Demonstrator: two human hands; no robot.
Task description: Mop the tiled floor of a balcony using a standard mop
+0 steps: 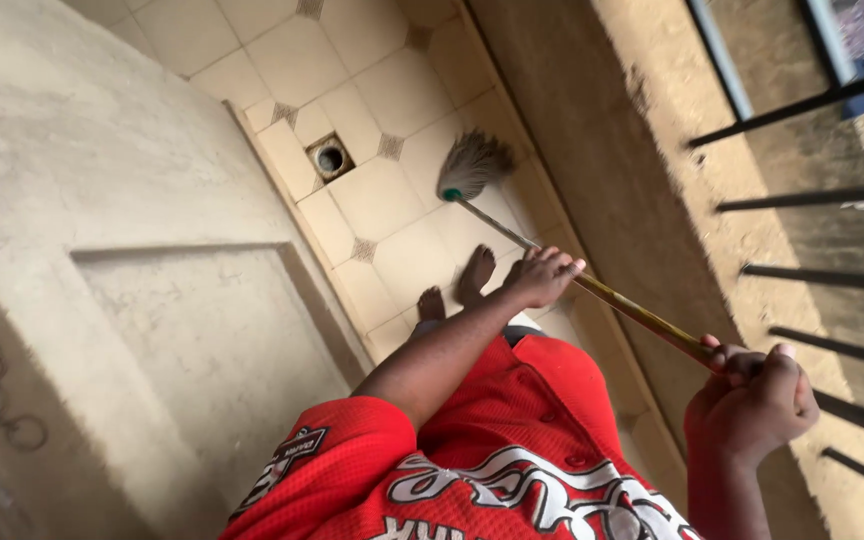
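Tiled floor (pixel 392 200); fists (both closed) round broom (pixel 512 228)

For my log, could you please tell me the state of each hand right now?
Left hand: closed on the broom handle.
Right hand: closed on the handle's upper end.

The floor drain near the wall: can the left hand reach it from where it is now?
Probably not directly. The left hand grips the broom handle at body height, while the floor drain lies on the tiled floor beyond the bare feet. Nothing blocks it, but the person would need to bend.
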